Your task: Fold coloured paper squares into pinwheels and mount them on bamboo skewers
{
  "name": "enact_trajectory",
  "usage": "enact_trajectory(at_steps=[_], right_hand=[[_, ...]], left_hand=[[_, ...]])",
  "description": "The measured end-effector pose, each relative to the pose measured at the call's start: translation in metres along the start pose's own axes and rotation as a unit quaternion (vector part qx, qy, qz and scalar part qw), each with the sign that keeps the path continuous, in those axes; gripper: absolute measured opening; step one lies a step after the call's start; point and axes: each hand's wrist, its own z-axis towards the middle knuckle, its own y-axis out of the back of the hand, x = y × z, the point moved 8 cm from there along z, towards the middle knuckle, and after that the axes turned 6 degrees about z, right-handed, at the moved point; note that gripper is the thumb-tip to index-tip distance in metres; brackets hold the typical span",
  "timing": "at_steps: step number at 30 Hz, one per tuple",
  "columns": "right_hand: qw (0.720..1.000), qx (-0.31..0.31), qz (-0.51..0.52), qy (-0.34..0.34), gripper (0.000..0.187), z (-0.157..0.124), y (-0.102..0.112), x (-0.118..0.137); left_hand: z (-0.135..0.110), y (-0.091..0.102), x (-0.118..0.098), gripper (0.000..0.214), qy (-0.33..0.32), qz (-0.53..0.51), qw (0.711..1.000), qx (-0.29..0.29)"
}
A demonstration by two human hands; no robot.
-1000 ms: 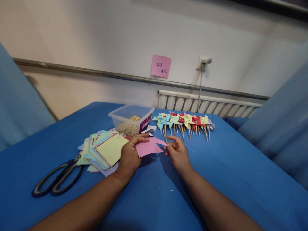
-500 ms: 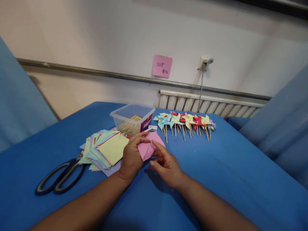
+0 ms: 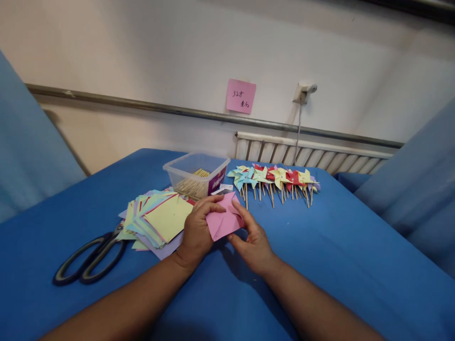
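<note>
Between my hands is a pink paper pinwheel (image 3: 224, 221), its corners partly folded in toward the middle. My left hand (image 3: 199, 227) grips its left side, with fingertips pressed near the centre. On the opposite edge, my right hand (image 3: 253, 239) has its thumb low and its fingers high around the paper. The underside of the paper is hidden. Just left of my left hand lies a stack of coloured paper squares (image 3: 170, 218), a yellow one on top.
Large dark-handled scissors (image 3: 90, 258) lie at the left, their blades under the stack. A clear plastic box (image 3: 172, 179) of wooden sticks stands behind. Finished pinwheels on sticks (image 3: 280, 177) lie in a row at the back right of the blue table (image 3: 337, 265), before a radiator (image 3: 263, 149).
My right hand has closed onto the right edge of the pink paper, where its fingers were looser before. The paper has turned flatter toward me. My left hand keeps its grip.
</note>
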Motion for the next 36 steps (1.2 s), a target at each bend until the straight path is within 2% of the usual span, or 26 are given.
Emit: enact_trajectory(at_steps=[3, 7, 9, 11, 13, 15, 18, 20, 21, 23, 26, 29, 33, 36], right_hand=[[0.999, -0.021, -0.021, 0.024, 0.053, 0.001, 0.004, 0.005], [0.999, -0.04, -0.021, 0.013, 0.037, 0.0, 0.009, 0.002], [0.999, -0.05, -0.013, 0.012, 0.035, 0.0, 0.011, 0.001], [0.998, -0.067, -0.001, 0.015, 0.033, 0.0, 0.015, 0.002], [0.996, -0.092, 0.014, 0.013, 0.029, 0.001, 0.021, 0.001], [0.993, -0.118, 0.031, 0.004, 0.026, 0.001, 0.027, -0.001], [0.989, -0.144, 0.04, -0.017, 0.024, 0.003, 0.034, -0.005], [0.989, -0.146, 0.034, -0.02, 0.024, 0.004, 0.035, -0.007], [0.99, -0.138, 0.028, -0.018, 0.025, 0.004, 0.034, -0.008], [0.994, -0.105, 0.005, -0.009, 0.026, 0.006, 0.028, -0.008], [0.998, -0.043, -0.05, 0.007, 0.03, 0.006, 0.017, -0.008], [0.992, -0.037, -0.112, 0.035, 0.041, 0.006, 0.015, -0.003], [0.976, -0.025, -0.185, 0.11, 0.052, 0.005, 0.015, 0.014], [0.958, 0.022, -0.241, 0.151, 0.043, 0.003, 0.008, 0.024]], left_hand=[[-0.001, -0.002, 0.0, 0.017, -0.006, 0.002, 1.0, 0.009], [-0.001, -0.004, 0.002, 0.016, 0.014, -0.013, 1.0, 0.012], [-0.001, -0.006, 0.006, 0.03, 0.05, -0.044, 0.998, 0.006], [-0.002, -0.008, 0.016, 0.052, 0.113, -0.108, 0.988, -0.013], [-0.006, -0.012, 0.029, 0.062, 0.193, -0.192, 0.962, -0.031], [-0.011, -0.023, 0.037, 0.054, 0.26, -0.283, 0.923, -0.014], [-0.016, -0.043, 0.033, 0.041, 0.319, -0.404, 0.854, 0.072], [-0.019, -0.052, 0.024, 0.048, 0.337, -0.454, 0.815, 0.127], [-0.021, -0.053, 0.021, 0.05, 0.341, -0.464, 0.805, 0.141], [-0.021, -0.053, 0.017, 0.046, 0.338, -0.459, 0.809, 0.142], [-0.021, -0.043, 0.027, 0.038, 0.345, -0.406, 0.843, 0.074], [-0.022, -0.037, 0.037, 0.041, 0.354, -0.381, 0.854, 0.027], [-0.023, -0.037, 0.042, 0.046, 0.363, -0.375, 0.853, 0.028], [-0.023, -0.039, 0.039, 0.046, 0.351, -0.369, 0.859, 0.049]])
